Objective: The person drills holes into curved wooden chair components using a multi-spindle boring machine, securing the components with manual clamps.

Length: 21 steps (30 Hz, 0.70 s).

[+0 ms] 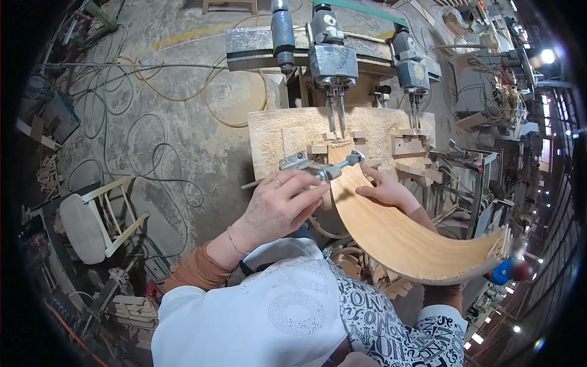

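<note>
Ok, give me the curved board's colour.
The curved board is light brown, clearest in the head view.

One wide head-worn view, forward and down; curved wooden panel [397,241] near; floor [220,147] beyond

Letters can be read only on the shirt [370,321] of the person, at the near side. Its black-and-white printed part, right of the plain white part [244,324], bears large capitals, among them O and N. The right sleeve [441,333] has similar lettering, but whole words I cannot read surely.
</note>
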Motion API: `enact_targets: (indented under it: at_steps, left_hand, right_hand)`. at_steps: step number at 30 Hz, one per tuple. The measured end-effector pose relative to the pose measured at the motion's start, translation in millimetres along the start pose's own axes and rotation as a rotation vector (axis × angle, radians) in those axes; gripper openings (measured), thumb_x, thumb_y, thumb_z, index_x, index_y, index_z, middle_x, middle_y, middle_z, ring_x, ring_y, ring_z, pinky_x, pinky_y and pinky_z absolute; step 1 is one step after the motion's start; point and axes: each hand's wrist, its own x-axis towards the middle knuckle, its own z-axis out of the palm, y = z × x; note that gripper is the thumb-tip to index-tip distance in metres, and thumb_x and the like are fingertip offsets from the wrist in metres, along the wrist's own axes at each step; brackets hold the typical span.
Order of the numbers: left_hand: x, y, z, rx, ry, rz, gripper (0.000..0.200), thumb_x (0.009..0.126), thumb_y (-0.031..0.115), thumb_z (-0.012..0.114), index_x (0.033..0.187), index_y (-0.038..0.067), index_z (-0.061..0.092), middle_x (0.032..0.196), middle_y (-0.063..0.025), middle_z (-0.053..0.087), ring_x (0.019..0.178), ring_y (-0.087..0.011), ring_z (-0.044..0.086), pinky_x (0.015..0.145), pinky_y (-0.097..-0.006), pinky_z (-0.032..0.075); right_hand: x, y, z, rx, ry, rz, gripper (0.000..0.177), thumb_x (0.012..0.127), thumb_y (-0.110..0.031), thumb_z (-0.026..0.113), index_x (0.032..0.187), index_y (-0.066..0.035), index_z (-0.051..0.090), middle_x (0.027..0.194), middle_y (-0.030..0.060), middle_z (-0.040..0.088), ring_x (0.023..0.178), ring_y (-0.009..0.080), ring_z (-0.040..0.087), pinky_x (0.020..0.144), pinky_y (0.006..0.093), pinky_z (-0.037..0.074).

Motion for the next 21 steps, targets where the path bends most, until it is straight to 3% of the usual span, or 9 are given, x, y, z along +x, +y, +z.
enact_targets:
  at_steps: [8, 12, 14, 16, 18, 20, 21]
  left_hand:
    - [-6, -18, -6, -0.054, 0.078, 0.1, 0.033, 0.075, 0.004, 0.076, 0.107, 0.012, 0.076, 0.097, 0.0004, 0.069, 0.092, -0.0194, 0.066, 0.078, -0.0327, 0.056]
    - [-18, -33, -16, -0.17, 0.059, 0.096, 0.042, 0.065, 0.0, 0.072, 0.104, 0.013, 0.077, 0.093, 0.0002, 0.068, 0.091, -0.0201, 0.066, 0.078, -0.0332, 0.056]
    - [-33, -44, -22, -0.223, 0.056, 0.052, 0.036, 0.066, 0.002, 0.07, 0.1, 0.013, 0.076, 0.09, -0.0001, 0.069, 0.09, -0.02, 0.067, 0.079, -0.0343, 0.055]
    - [-48, -55, -22, -0.293, 0.021, -0.06, 0.033, 0.068, -0.001, 0.068, 0.097, 0.013, 0.076, 0.088, -0.0008, 0.069, 0.09, -0.0206, 0.067, 0.08, -0.0342, 0.055]
    - [-50, -58, -21, -0.294, 0.025, -0.127, 0.031, 0.07, -0.002, 0.066, 0.096, 0.01, 0.076, 0.086, -0.0024, 0.069, 0.085, -0.0224, 0.066, 0.078, -0.0341, 0.055]
    - [-41, -59, -25, -0.255, -0.139, -0.338, 0.027, 0.072, -0.003, 0.066, 0.094, 0.008, 0.077, 0.082, -0.0037, 0.068, 0.078, -0.0246, 0.064, 0.076, -0.0334, 0.053]
    - [-33, -57, -24, -0.231, -0.15, -0.383, 0.032, 0.08, 0.004, 0.067, 0.112, 0.007, 0.073, 0.088, -0.0096, 0.068, 0.077, -0.03, 0.061, 0.078, -0.0372, 0.053]
  right_hand:
    - [0, 7, 13, 0.095, 0.054, -0.019, 0.095, 0.085, -0.03, 0.078, 0.158, -0.001, 0.024, 0.151, 0.0231, 0.047, 0.135, 0.0291, 0.051, 0.112, 0.0349, 0.038]
    - [5, 21, 18, 0.361, 0.034, 0.04, 0.093, 0.084, -0.02, 0.08, 0.158, -0.001, 0.026, 0.148, 0.0188, 0.05, 0.125, 0.0229, 0.056, 0.105, 0.0339, 0.043]
    - [10, 30, 18, 0.466, 0.032, 0.047, 0.092, 0.084, -0.016, 0.08, 0.158, -0.002, 0.027, 0.145, 0.0168, 0.052, 0.12, 0.0204, 0.059, 0.102, 0.0332, 0.046]
    - [12, 30, 19, 0.385, 0.072, -0.09, 0.089, 0.085, -0.008, 0.079, 0.157, -0.002, 0.029, 0.14, 0.0131, 0.057, 0.113, 0.0168, 0.061, 0.097, 0.0317, 0.049]
    - [5, 15, 21, 0.444, 0.075, -0.041, 0.088, 0.085, -0.007, 0.078, 0.157, -0.003, 0.029, 0.139, 0.0118, 0.057, 0.114, 0.0157, 0.061, 0.097, 0.0308, 0.049]
    - [4, 10, 20, 0.501, 0.078, 0.008, 0.087, 0.085, -0.005, 0.077, 0.158, -0.003, 0.029, 0.138, 0.0106, 0.058, 0.114, 0.0147, 0.06, 0.097, 0.0298, 0.049]
    - [5, 14, 21, 0.561, 0.068, 0.001, 0.087, 0.085, -0.003, 0.077, 0.158, -0.003, 0.029, 0.139, 0.0103, 0.057, 0.114, 0.0145, 0.06, 0.097, 0.0297, 0.049]
